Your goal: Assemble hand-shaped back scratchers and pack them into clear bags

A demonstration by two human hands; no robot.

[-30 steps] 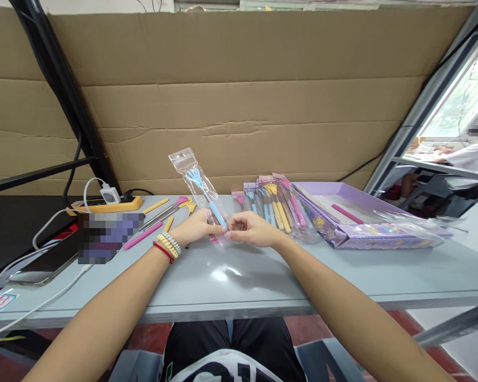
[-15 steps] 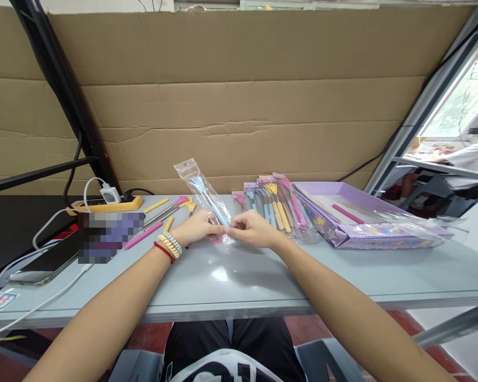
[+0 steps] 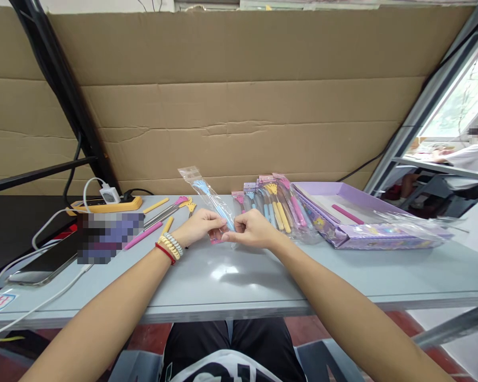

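A clear plastic bag (image 3: 189, 174) holds a light blue back scratcher (image 3: 212, 197) with a hand-shaped head, slanting up and to the left above the table. My left hand (image 3: 199, 228) pinches the bag's lower left edge, near a pink patch. From the other side my right hand (image 3: 252, 229) has its fingers curled, thumb pressed on the bag's lower end. Just left of my left hand lie loose back-scratcher parts: a pink head (image 3: 180, 200) and a yellow head (image 3: 189, 206) on metal rods, and a pink handle (image 3: 143, 235). Beyond my right hand rest several bagged back scratchers (image 3: 279, 207).
A purple box (image 3: 342, 240) with a pink handle (image 3: 347, 214) and empty clear bags (image 3: 414, 223) stands at the right. On the left are a phone (image 3: 43, 260), white cables and a yellow power strip (image 3: 119, 205). Cardboard (image 3: 239, 106) lines the back. A person (image 3: 474, 156) sits far right.
The bag with the blue back scratcher has tipped lower and slightly right. My right thumb has moved a little left along its lower end; the fingers of both hands have shifted.
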